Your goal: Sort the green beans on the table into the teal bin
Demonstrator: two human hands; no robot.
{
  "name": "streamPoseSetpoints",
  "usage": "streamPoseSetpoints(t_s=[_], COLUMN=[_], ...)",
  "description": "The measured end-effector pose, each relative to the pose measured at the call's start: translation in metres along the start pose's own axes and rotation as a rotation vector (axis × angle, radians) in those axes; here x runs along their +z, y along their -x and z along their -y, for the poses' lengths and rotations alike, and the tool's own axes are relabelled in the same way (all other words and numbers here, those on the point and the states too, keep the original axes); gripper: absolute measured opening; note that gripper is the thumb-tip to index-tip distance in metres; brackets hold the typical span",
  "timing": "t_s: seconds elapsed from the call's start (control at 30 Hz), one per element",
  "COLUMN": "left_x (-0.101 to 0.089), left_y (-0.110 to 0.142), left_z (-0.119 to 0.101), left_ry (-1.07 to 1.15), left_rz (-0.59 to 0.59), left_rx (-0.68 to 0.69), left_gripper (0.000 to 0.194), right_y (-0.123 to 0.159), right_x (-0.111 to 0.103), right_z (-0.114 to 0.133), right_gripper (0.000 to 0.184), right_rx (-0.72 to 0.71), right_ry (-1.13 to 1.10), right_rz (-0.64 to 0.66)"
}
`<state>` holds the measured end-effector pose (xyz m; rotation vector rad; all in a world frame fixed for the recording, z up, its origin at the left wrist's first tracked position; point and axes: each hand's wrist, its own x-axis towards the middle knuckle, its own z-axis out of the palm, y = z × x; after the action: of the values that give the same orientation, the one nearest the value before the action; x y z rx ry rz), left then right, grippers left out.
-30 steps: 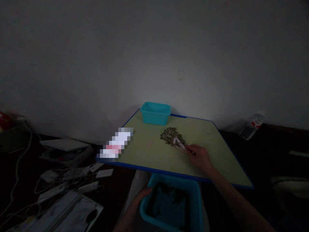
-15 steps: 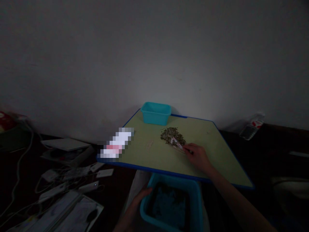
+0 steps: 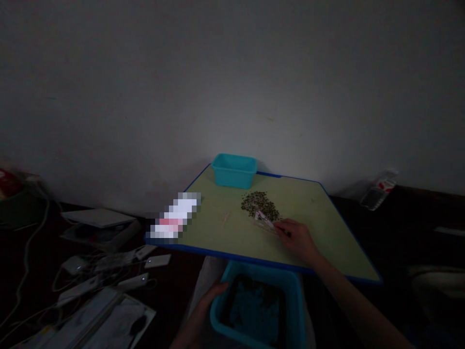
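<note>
My right hand is closed around a slim tool with a dark handle and a pale, flat front part; dim light hides its exact kind. The tool's front part lies at the near edge of a pile of small dark grains on the table. Below the table's front edge, my left hand grips the left rim of a turquoise basin, thumb over the edge. Dark bits cover parts of the basin's floor. A few pale scraps lie left of the pile.
A second turquoise basin stands at the back of the blue-edged table, near the wall. A bright pixelated rectangle is at the table's left edge. White cables and adapters clutter the floor at left.
The tool's front part has shifted slightly left and down along the pile's near edge. My left hand and the lower basin have hardly moved.
</note>
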<state>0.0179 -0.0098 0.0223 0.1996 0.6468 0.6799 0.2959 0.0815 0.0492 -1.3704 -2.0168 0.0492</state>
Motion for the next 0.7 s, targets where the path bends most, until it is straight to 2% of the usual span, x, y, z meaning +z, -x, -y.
streamPoseSetpoints(t_s=[0.1, 0.23, 0.47, 0.6, 0.7], left_x=[0.002, 0.002, -0.002, -0.005, -0.007], left_y=[-0.001, 0.0, 0.002, -0.001, -0.004], left_z=[0.0, -0.001, -0.002, -0.001, 0.001], left_ry=[0.032, 0.051, 0.001, -0.008, -0.029], left_rz=[0.002, 0.022, 0.019, 0.004, 0.006], left_rx=[-0.01, -0.044, -0.002, 0.009, 0.012], left_gripper=[0.072, 0.066, 0.06, 0.062, 0.062], right_y=[0.002, 0.016, 0.071, 0.104, 0.113], right_x=[-0.009, -0.032, -0.073, -0.082, -0.091], right_z=[-0.003, -0.023, -0.051, -0.062, -0.069], right_gripper=[0.023, 0.021, 0.024, 0.039, 0.046], right_rx=[0.035, 0.084, 0.077, 0.004, -0.02], right_ry=[-0.032, 0.013, 0.269, 0.415, 0.381], right_rz=[-0.022, -0.066, -0.2, -0.046, 0.064])
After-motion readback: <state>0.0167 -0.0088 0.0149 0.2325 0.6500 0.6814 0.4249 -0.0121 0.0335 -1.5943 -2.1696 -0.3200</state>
